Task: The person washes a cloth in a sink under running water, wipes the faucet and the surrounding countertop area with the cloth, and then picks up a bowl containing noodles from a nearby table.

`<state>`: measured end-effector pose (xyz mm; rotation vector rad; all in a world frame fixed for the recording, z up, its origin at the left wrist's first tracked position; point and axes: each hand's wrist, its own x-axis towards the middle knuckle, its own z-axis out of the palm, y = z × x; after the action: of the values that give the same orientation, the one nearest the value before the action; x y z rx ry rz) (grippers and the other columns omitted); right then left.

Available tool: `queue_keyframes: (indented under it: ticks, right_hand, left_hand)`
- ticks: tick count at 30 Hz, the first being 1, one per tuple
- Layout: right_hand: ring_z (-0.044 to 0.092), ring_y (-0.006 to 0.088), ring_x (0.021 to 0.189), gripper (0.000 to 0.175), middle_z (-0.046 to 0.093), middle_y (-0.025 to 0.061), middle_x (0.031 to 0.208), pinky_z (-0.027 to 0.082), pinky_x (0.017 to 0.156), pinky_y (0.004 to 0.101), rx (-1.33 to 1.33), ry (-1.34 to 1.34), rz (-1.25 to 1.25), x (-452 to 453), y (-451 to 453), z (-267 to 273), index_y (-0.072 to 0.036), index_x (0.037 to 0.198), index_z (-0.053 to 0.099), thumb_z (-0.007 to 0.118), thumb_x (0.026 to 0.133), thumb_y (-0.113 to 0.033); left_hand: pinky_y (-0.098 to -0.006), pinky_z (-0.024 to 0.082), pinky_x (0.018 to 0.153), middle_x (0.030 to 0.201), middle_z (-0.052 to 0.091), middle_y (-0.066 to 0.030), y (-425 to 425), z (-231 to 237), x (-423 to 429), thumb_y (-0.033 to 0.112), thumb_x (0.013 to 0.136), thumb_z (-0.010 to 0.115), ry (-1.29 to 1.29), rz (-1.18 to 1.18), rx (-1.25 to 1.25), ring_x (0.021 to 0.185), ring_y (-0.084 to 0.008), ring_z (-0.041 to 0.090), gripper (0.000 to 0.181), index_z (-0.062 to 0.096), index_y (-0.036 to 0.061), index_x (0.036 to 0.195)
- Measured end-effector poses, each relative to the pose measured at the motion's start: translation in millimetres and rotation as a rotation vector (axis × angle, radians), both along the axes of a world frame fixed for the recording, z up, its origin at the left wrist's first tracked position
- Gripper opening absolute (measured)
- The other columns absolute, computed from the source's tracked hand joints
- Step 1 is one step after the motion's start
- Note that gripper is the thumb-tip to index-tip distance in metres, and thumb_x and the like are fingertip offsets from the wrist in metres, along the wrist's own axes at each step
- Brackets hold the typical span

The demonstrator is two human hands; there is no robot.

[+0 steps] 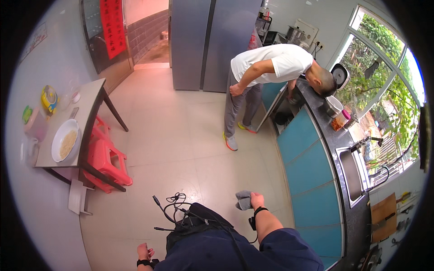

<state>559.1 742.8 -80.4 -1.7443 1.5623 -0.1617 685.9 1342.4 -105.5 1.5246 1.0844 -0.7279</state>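
A folded grey cloth (pixel 243 200) is gripped in my right hand (pixel 257 200), held out in front of my body above the tiled floor (pixel 176 142). It hangs off the left side of that hand, apart from the counter. My left hand (pixel 145 251) is low at the bottom left with its fingers loosely bent, and I see nothing in it. Both wrists wear black straps. Between my hands, a black bag (pixel 200 216) with loose cables rests against my front.
Blue cabinets (pixel 307 162) under a dark counter (pixel 327 135) with a sink (pixel 351 176) line the right. A person (pixel 271 64) bends into an open cabinet ahead. At left, a table (pixel 91 101) bears a white bowl (pixel 56 142); red stools (pixel 108 166) stand beneath. A refrigerator (pixel 190 44) stands behind.
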Motion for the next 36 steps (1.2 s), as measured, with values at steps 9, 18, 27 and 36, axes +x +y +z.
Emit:
queue_keyframes:
  ticks: [9, 18, 27, 36]
  right_hand:
    - [0.059, 0.0324, 0.094, 0.032, 0.063, 0.0179, 0.098, 0.045, 0.083, 0.0382, 0.063, 0.068, -0.138, -30, 10, 12, -0.004, 0.1, 0.064, 0.055, 0.081, -0.029]
    - [0.061, 0.0321, 0.093, 0.036, 0.064, 0.0185, 0.094, 0.046, 0.082, 0.0363, 0.004, 0.064, 0.008, -9, 4, -5, -0.002, 0.099, 0.064, 0.056, 0.08, -0.033]
    - [0.06, 0.0301, 0.094, 0.036, 0.065, 0.0166, 0.096, 0.046, 0.083, 0.0345, 0.063, 0.102, 0.115, 22, -2, -10, -0.004, 0.098, 0.065, 0.058, 0.078, -0.034]
    - [0.062, 0.0213, 0.088, 0.042, 0.066, 0.012, 0.096, 0.047, 0.08, 0.0308, 0.082, -0.112, 0.318, 84, 4, 11, -0.008, 0.11, 0.061, 0.065, 0.075, -0.03]
  left_hand:
    - [-0.0345, 0.049, 0.051, 0.082, 0.044, -0.0089, -20, 20, 17, 0.021, 0.082, 0.049, -0.064, -0.095, 0.019, 0.067, -0.0229, 0.052, 0.016, 0.044, 0.006, 0.088]
    - [-0.0453, 0.051, 0.05, 0.091, 0.046, -0.0173, 37, -52, 5, 0.018, 0.086, 0.048, -0.06, -0.262, -0.094, 0.068, -0.0326, 0.056, 0.025, 0.043, -0.0027, 0.099]
    - [-0.0427, 0.048, 0.053, 0.087, 0.046, -0.0117, 28, -59, 16, 0.026, 0.082, 0.05, -0.068, -0.016, -0.085, 0.07, -0.0291, 0.053, 0.026, 0.042, 0.0044, 0.095]
    - [-0.0379, 0.048, 0.05, 0.088, 0.047, -0.0108, 54, -83, 56, 0.029, 0.082, 0.049, -0.188, -0.079, -0.046, 0.068, -0.0259, 0.052, 0.029, 0.042, 0.006, 0.098]
